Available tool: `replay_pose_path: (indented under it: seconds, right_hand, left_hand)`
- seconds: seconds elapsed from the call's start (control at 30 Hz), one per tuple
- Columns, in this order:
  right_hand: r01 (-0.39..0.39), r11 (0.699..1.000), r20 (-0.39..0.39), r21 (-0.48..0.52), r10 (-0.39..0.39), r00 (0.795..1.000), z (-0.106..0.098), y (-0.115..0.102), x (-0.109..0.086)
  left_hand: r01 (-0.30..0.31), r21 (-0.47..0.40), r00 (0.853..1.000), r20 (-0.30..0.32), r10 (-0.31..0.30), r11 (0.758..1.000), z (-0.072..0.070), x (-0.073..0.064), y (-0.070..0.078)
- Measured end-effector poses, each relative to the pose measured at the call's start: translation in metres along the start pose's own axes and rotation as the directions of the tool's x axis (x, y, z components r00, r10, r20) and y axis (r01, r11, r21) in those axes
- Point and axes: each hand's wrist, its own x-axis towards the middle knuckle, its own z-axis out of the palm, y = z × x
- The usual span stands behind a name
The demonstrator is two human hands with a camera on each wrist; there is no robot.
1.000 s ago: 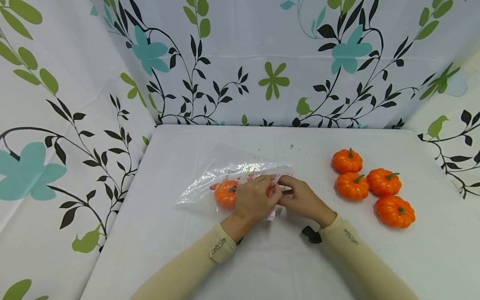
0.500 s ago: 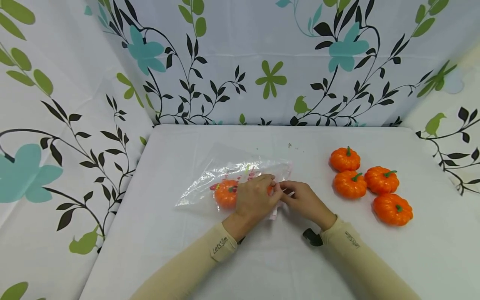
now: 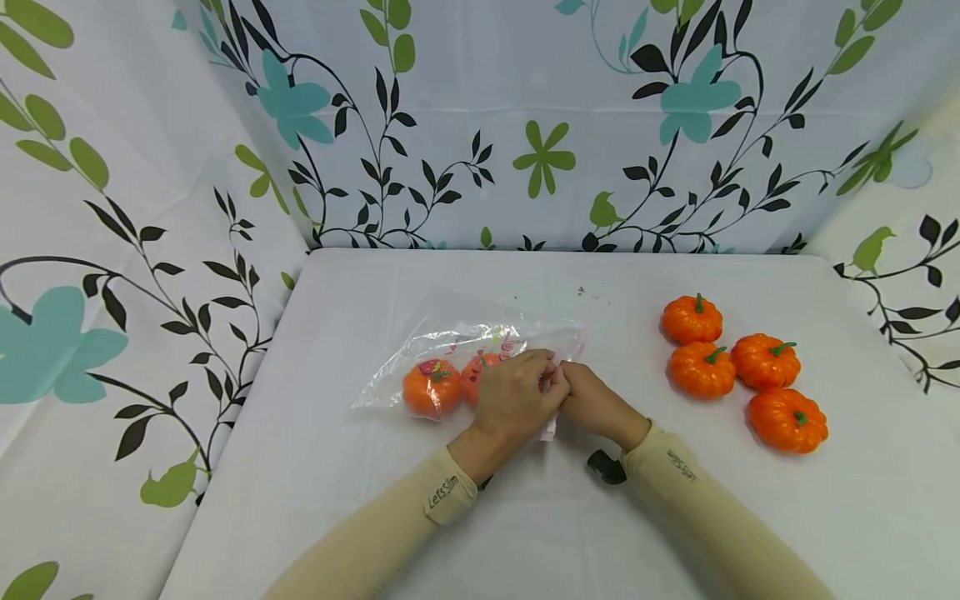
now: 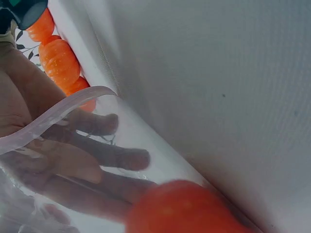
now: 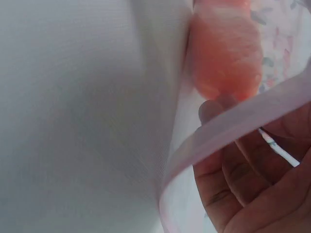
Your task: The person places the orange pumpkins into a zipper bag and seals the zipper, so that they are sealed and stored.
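Observation:
A clear plastic bag [image 3: 393,383] with pink print lies flat, its mouth to the right. Two orange toy pumpkins, one on the left [image 3: 432,388] and one partly covered [image 3: 476,377], are inside it. My left hand [image 3: 517,396] pinches the bag's edge near the mouth. My right hand [image 3: 600,407] reaches in at the mouth, its fingertips hidden behind the left hand in the head view. In the left wrist view its extended fingers [image 4: 129,158] show through the plastic, close to an orange pumpkin [image 4: 184,208]. The right wrist view shows the pink rim [image 5: 233,128] crossing those fingers.
Several loose orange pumpkins with green stems, one of them nearest the front [image 3: 787,421], stand to the right on the white table [image 3: 360,517]. A black wrist camera [image 3: 606,467] sits under the right wrist. Patterned curtains [image 3: 457,100] hang behind and at the sides.
My right hand has moved left, farther into the bag's mouth. The pumpkins inside have shifted left, and the second one now shows beside the left hand, which stays in place.

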Motion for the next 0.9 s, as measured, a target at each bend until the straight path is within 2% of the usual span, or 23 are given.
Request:
replay_pose_path:
  seconds: [0.27, 0.53, 0.63, 0.73, 0.8, 0.9]
  right_hand:
    - [0.099, 0.995, 0.055, 0.013, -0.099, 0.994, 0.003, 0.001, 0.002]
    - [0.034, 0.998, -0.009, -0.058, -0.035, 0.999, -0.007, 0.003, -0.013]
    - [0.035, 0.988, -0.067, -0.151, -0.046, 0.997, -0.015, 0.004, -0.022]
    - [-0.004, 0.962, -0.166, -0.275, -0.043, 0.985, -0.026, 0.004, -0.031]
    - [-0.046, 0.939, -0.246, -0.342, -0.043, 0.968, -0.033, 0.005, -0.037]
    - [-0.109, 0.913, -0.360, -0.392, -0.043, 0.932, -0.046, 0.005, -0.043]
  left_hand:
    - [0.001, -0.024, 1.000, 0.000, -0.001, 1.000, -0.001, 0.001, 0.000]
    - [-0.013, -0.021, 1.000, 0.020, 0.013, 1.000, -0.002, 0.000, -0.002]
    - [-0.022, -0.009, 0.999, 0.032, 0.023, 1.000, -0.003, 0.001, -0.003]
    - [-0.029, 0.003, 0.999, 0.045, 0.029, 1.000, -0.004, 0.002, -0.003]
    - [-0.030, 0.016, 0.998, 0.056, 0.029, 0.999, -0.004, 0.002, -0.004]
    - [-0.024, 0.036, 0.998, 0.066, 0.021, 0.999, -0.004, 0.004, -0.006]
